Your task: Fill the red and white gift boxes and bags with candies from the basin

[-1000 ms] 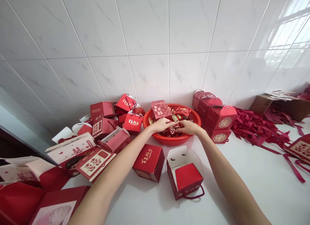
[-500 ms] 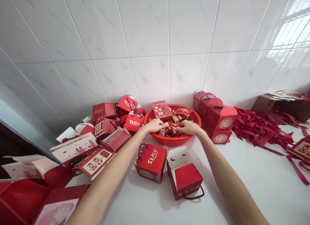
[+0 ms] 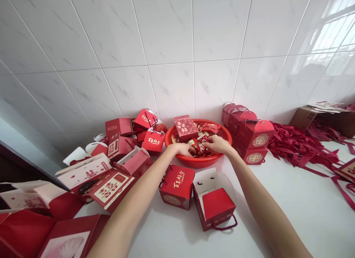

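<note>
Both hands are inside a red plastic basket (image 3: 194,162) of red and gold wrapped sweets (image 3: 200,146). My left hand (image 3: 184,149) dips in at the near left, its fingertips among the sweets and partly hidden. On the right, my right hand (image 3: 217,144) touches the wrappers with bent fingers; what it grips, if anything, is too small to tell. A patterned red box (image 3: 185,127) lies on the basket's back left. In front stand a closed red box (image 3: 178,186) and, beside it, an open box (image 3: 217,204) with a white inside and a cord handle.
Red and white boxes (image 3: 112,187) crowd the left side. Stacked handled boxes (image 3: 256,139) stand right of the basket, near a heap of dark red ribbons (image 3: 298,147) and a cardboard carton (image 3: 324,119). A tiled wall (image 3: 172,84) rises behind the white table (image 3: 266,180).
My left hand has moved slightly right and lower, deeper into the sweets. My right hand has shifted a little within the basket. The view has shifted slightly.
</note>
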`<state>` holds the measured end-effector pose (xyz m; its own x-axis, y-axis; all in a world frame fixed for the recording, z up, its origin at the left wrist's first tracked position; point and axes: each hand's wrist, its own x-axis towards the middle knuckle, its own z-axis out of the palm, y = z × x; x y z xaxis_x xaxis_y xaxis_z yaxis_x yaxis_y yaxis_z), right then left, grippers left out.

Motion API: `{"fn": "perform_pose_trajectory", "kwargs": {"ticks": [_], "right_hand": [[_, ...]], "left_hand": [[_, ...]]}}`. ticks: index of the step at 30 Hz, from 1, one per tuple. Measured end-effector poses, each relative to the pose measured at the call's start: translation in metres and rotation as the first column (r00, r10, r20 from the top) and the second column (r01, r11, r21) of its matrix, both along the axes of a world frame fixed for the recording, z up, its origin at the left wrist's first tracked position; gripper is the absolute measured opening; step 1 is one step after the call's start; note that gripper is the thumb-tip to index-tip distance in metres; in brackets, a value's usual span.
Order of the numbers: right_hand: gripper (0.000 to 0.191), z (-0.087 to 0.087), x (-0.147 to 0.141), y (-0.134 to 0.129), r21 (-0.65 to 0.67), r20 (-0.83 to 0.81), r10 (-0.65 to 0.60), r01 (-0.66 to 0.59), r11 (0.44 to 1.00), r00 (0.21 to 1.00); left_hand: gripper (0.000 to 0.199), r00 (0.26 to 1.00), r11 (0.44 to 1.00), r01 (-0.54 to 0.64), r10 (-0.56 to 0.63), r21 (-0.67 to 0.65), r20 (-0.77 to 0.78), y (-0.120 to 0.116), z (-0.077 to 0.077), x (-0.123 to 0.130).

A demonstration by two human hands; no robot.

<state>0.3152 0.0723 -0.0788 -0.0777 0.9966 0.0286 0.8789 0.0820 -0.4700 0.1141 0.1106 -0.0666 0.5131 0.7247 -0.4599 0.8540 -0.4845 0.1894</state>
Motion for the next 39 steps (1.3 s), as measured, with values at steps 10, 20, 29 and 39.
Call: {"fn": "perform_pose_trajectory", "kwargs": {"ticks": [10,20,29,39], "right_hand": [[0.034,-0.003,0.003,0.002,0.072,-0.125,0.021,-0.012,0.997,0.992],[0.026,-0.009,0.007,0.009,0.225,-0.678,0.137,0.027,0.974,0.722],[0.025,0.001,-0.005,0.000,0.075,-0.921,0.046,0.062,0.995,0.387],[0.025,-0.003,-0.003,0.003,0.059,-0.924,0.013,0.108,0.992,0.382]], "left_hand": [[0.025,0.990,0.999,0.006,0.001,-0.050,0.142,-0.003,-0.009,0.015],[0.032,0.774,0.992,-0.125,0.110,-0.019,0.624,-0.006,-0.005,0.018],[0.044,0.585,0.979,-0.197,0.072,0.056,0.808,0.000,-0.009,0.016],[0.021,0.675,0.903,-0.416,0.228,0.108,0.702,-0.006,-0.004,0.015]]}}
